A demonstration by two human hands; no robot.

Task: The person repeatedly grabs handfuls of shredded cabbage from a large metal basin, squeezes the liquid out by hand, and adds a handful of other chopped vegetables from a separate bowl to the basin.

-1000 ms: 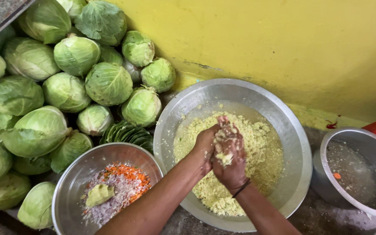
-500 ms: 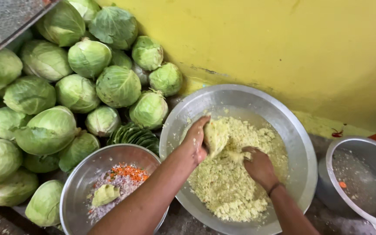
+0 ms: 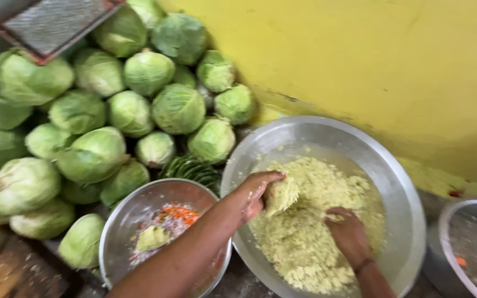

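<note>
Two hands working pale yellow shredded mash in a wide round steel basin [image 3: 398, 182].

Right hand [image 3: 349, 232], at 5 o'clock, presses palm-down, fingers buried in the mash [image 3: 305, 243]; left hand [image 3: 255, 190], at 9 o'clock, cups a squeezed clump [image 3: 281, 194]. Beyond, at 10 o'clock, green cabbage heads [image 3: 178, 107].

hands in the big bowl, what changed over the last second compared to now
The two hands were pressed together squeezing one clump above the mix; they have since split. The left hand now holds a pale clump at the left side of the large metal bowl, while the right hand has dropped into the shredded mix. The cabbages and small bowl stayed put.
</note>
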